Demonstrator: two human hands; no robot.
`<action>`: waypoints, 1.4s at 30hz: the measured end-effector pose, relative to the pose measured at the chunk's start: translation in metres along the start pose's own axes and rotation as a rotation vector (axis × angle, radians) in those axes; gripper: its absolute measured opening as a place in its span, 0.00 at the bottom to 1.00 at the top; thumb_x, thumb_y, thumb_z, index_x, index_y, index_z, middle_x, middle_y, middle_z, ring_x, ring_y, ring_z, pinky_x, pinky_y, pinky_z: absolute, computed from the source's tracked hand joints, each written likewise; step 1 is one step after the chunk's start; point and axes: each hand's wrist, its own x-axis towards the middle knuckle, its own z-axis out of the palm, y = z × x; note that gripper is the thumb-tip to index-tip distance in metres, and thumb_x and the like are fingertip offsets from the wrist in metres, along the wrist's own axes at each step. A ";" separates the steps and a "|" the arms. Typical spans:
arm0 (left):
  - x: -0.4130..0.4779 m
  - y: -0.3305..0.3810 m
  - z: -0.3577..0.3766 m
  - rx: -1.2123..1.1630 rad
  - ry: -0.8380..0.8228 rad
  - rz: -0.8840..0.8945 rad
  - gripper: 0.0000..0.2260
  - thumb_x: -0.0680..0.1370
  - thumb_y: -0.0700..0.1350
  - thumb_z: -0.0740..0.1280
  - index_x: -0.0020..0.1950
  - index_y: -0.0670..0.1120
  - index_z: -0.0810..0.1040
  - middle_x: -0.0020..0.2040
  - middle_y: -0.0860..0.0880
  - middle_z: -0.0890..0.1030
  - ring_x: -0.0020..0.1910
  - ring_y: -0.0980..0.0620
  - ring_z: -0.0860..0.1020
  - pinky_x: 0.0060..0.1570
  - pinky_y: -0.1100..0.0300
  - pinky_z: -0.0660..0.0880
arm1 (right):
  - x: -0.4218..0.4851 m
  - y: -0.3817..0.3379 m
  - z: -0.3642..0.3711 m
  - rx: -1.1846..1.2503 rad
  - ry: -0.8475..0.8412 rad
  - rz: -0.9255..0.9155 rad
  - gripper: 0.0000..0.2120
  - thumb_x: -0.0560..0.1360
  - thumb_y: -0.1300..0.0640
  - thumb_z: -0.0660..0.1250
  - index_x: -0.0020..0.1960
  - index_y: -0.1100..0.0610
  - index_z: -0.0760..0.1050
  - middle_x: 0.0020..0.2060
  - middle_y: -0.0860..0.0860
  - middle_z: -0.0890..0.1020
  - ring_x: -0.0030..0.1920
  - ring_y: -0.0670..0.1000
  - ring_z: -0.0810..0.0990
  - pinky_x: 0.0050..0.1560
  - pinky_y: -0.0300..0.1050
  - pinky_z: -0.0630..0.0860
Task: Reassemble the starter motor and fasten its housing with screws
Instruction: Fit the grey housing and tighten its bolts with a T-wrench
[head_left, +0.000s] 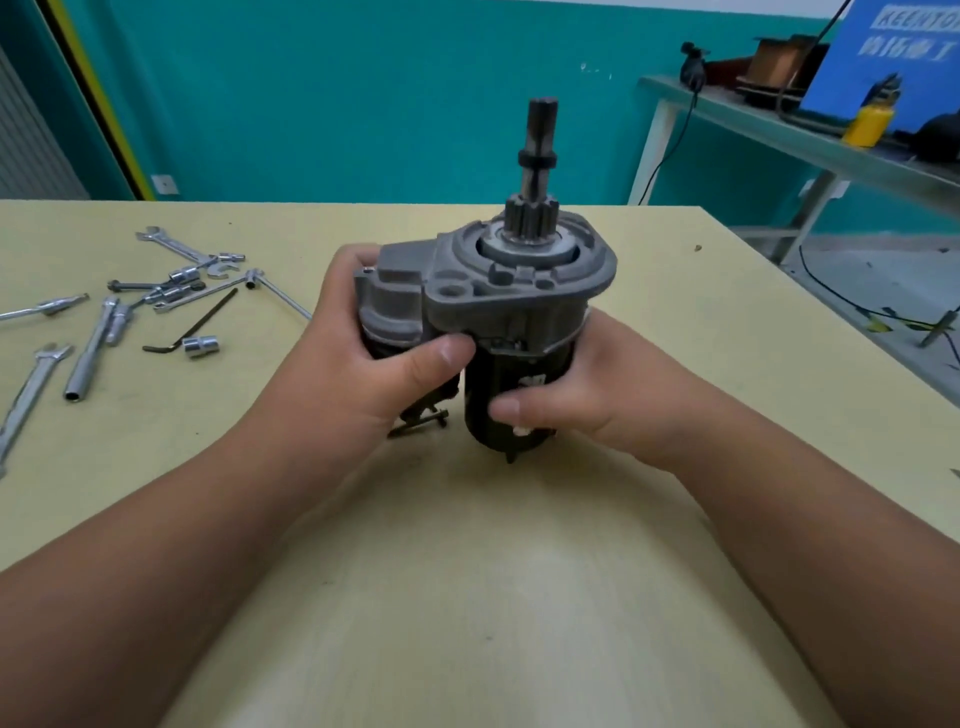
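The starter motor stands upright in the middle of the table, pinion gear and shaft pointing up. Its grey cast housing sits on top of the black cylindrical body. My left hand grips the left side, fingers round the solenoid part and thumb pressed under the grey housing. My right hand wraps the black body from the right, thumb across its front. Dark long screws lie on the table just behind my left hand, partly hidden.
Several wrenches, sockets, a socket driver and a black hex key lie scattered at the table's left. The yellowish table ends at the right edge. A shelf with a yellow can stands at the back right.
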 end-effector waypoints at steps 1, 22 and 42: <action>0.001 0.000 -0.001 -0.004 0.012 0.007 0.23 0.74 0.55 0.78 0.63 0.61 0.70 0.58 0.63 0.85 0.58 0.63 0.83 0.50 0.70 0.78 | 0.002 0.000 0.001 0.010 0.039 -0.016 0.30 0.71 0.59 0.79 0.71 0.48 0.75 0.64 0.43 0.84 0.66 0.44 0.80 0.65 0.40 0.77; 0.007 0.019 -0.034 -0.009 0.070 0.130 0.36 0.70 0.68 0.76 0.71 0.49 0.73 0.66 0.49 0.83 0.68 0.47 0.80 0.68 0.42 0.76 | 0.013 -0.012 0.031 0.079 0.306 -0.124 0.31 0.68 0.42 0.79 0.68 0.45 0.74 0.60 0.43 0.84 0.65 0.48 0.81 0.66 0.57 0.78; 0.015 -0.019 -0.043 -0.094 -0.106 -0.055 0.30 0.65 0.67 0.79 0.64 0.57 0.80 0.53 0.49 0.85 0.49 0.47 0.84 0.44 0.49 0.78 | -0.005 -0.006 0.006 -0.141 0.008 0.083 0.33 0.71 0.53 0.73 0.73 0.39 0.67 0.66 0.38 0.79 0.67 0.43 0.78 0.66 0.55 0.80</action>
